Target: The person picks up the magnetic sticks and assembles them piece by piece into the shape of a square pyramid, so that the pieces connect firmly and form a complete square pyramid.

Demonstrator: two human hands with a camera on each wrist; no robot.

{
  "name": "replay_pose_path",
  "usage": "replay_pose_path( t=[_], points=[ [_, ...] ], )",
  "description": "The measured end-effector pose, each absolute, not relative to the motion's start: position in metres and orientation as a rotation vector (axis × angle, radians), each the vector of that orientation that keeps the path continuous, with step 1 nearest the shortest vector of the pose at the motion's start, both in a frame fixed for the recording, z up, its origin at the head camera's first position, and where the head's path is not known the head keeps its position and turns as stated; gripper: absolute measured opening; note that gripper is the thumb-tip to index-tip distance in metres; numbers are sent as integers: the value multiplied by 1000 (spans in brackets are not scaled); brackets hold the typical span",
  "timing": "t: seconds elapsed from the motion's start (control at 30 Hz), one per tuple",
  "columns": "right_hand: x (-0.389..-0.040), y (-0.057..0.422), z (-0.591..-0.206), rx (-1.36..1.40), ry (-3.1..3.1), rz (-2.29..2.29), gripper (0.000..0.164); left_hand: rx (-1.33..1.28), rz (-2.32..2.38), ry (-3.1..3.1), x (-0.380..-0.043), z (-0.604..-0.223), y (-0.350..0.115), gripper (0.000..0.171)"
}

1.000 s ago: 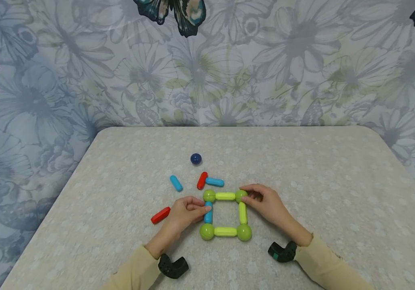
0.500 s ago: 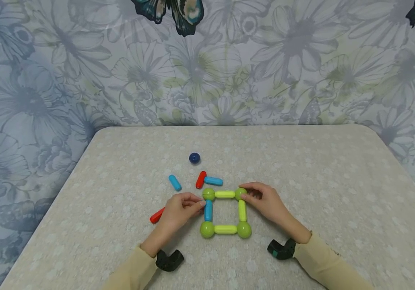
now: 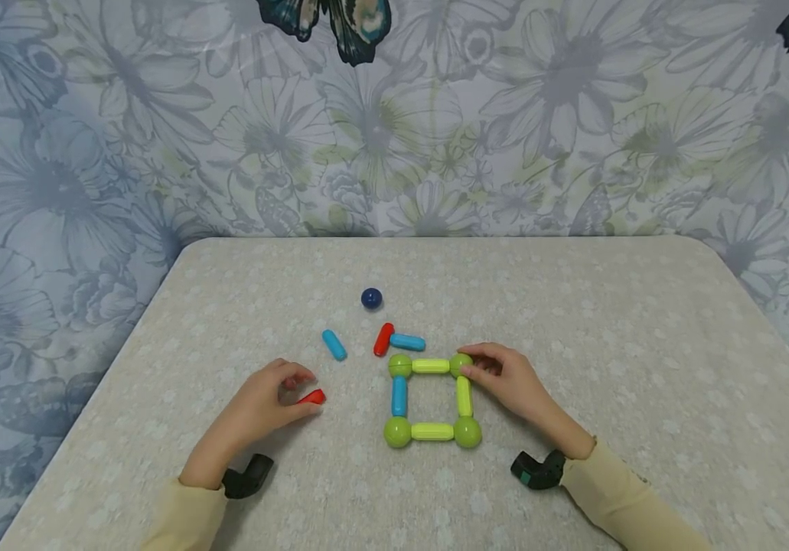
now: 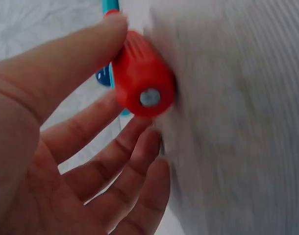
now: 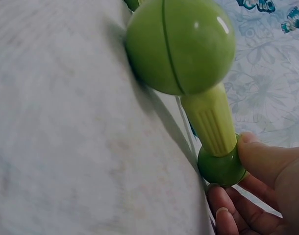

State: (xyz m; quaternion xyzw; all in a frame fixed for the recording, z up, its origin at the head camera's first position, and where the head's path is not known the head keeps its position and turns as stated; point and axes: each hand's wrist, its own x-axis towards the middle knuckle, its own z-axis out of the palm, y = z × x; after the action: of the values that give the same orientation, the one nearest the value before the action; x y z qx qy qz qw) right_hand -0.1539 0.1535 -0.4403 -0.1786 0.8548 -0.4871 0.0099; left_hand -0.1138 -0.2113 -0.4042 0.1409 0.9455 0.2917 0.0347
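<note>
A square of green balls and ribbed yellow-green rods (image 3: 431, 431), with one blue rod (image 3: 399, 396) as its left side, lies flat on the table. My right hand (image 3: 511, 383) pinches the green ball (image 3: 461, 363) at the far right corner; thumb and fingers sit on either side of it in the right wrist view. To the left, my left hand (image 3: 266, 402) is around a loose red magnetic rod (image 4: 142, 73). Its thumb overlaps the rod and the fingers lie loosely bent alongside. In the head view, a gap shows between the upper fingertips and the rod.
Beyond the square lie another red rod (image 3: 383, 339), a blue rod (image 3: 408, 342) touching it, a second loose blue rod (image 3: 334, 344) and a dark blue ball (image 3: 371, 298). A floral-patterned cloth covers the table (image 3: 608, 321). A black camera (image 3: 537, 469) sits on the right wrist.
My left hand has left the square's blue rod and moved left to the loose red rod, which now points more toward the square. The right hand stays at the corner ball.
</note>
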Motion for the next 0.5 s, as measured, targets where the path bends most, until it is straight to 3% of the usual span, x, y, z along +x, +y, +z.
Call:
replay_pose_path(
  t=[0.2, 0.5],
  points=[
    [-155, 154, -440, -571, 2676, -1514, 28, 423, 970, 2845, -114, -408, -223, 21],
    [-154, 154, -440, -559, 2672, -1521, 28, 301, 1065, 2859, -119, -413, -216, 19]
  ],
)
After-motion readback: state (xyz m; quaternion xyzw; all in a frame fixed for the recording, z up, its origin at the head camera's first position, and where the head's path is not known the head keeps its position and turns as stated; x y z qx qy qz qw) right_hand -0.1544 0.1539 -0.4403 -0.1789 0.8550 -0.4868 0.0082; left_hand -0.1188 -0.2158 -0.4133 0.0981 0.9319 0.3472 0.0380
